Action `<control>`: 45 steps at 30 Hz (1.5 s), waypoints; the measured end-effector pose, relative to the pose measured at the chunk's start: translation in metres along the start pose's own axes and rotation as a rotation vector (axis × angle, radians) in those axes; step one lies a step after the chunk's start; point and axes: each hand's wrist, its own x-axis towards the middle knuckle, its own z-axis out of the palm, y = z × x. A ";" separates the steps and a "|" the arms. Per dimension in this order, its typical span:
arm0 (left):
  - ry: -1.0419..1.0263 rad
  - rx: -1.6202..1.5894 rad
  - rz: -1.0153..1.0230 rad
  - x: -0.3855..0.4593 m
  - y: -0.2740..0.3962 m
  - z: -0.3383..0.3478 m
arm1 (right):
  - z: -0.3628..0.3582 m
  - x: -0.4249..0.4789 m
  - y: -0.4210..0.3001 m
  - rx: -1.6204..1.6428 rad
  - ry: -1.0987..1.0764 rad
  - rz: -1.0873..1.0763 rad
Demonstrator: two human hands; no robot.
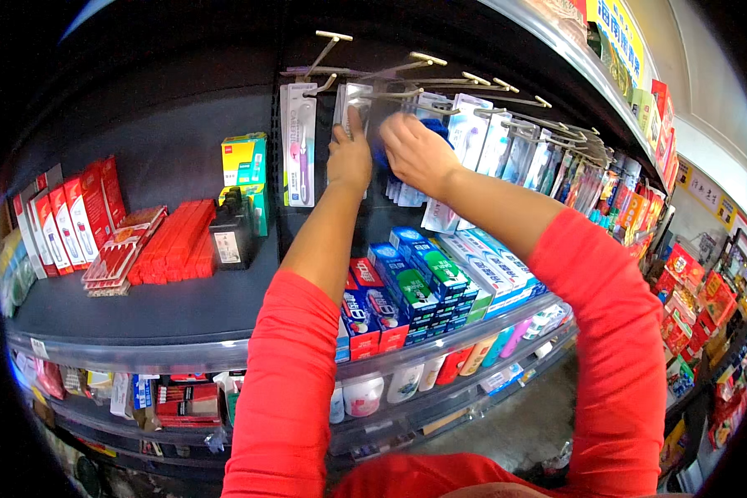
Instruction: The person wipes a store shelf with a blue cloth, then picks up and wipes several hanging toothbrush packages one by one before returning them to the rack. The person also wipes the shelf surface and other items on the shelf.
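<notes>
My left hand [350,155] is raised against a hanging toothbrush pack [356,93], its index finger pointing up along the front. Whether it grips the pack is hard to see. Close by on the right, my right hand [418,149] is bent among the display hooks, slightly blurred. Dark blue cloth [434,126] shows behind its knuckles, bunched in the hand. Left of both hands hangs a toothbrush pack with a purple brush [303,149]. More toothbrush packs [470,134] hang right of the cloth, partly hidden by my right forearm.
Metal hooks [404,94] stick out toward me around both hands. Below are stacked toothpaste boxes [411,280] behind a clear shelf rail [162,356]. At left stand red boxes [78,218], a black bottle [231,233] and yellow-green boxes [244,159]. Bottles [404,381] line the lower shelf.
</notes>
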 end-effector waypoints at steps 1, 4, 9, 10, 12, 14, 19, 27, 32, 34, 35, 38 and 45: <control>-0.013 -0.001 -0.001 0.000 0.001 -0.002 | 0.011 0.010 -0.003 -0.017 -0.058 0.021; -0.025 -0.003 0.002 -0.001 0.001 -0.005 | 0.032 0.034 -0.006 -0.064 -0.199 0.077; 0.101 0.058 0.075 0.000 -0.003 0.004 | 0.093 0.064 -0.019 -0.057 -0.159 0.358; 0.113 0.057 0.077 0.000 -0.004 0.004 | 0.099 0.071 -0.016 -0.159 -0.289 0.239; 0.114 0.053 0.070 0.000 -0.003 0.005 | 0.108 0.082 -0.017 -0.303 -0.315 0.236; 0.110 0.044 0.073 0.003 -0.001 0.009 | 0.113 0.090 -0.024 -0.410 -0.386 0.323; 0.072 0.070 0.059 0.000 -0.005 0.002 | 0.092 0.088 -0.012 -0.172 -0.410 0.264; -0.048 0.017 -0.013 0.002 0.003 -0.004 | 0.008 0.050 0.012 -0.117 -0.549 0.190; -0.068 0.037 -0.023 -0.003 0.000 -0.007 | -0.036 0.027 0.021 -0.205 -0.524 0.218; -0.061 0.029 -0.003 -0.002 0.005 -0.008 | -0.055 0.012 0.034 -0.155 -0.464 0.242; -0.052 0.036 -0.016 -0.002 0.003 -0.008 | -0.065 0.004 0.039 -0.122 -0.391 0.225; -0.038 0.027 -0.028 0.000 0.011 -0.007 | -0.097 -0.030 0.055 0.096 -0.155 0.223; -0.002 0.060 0.004 -0.005 0.006 -0.005 | -0.099 -0.128 0.057 1.969 0.176 1.065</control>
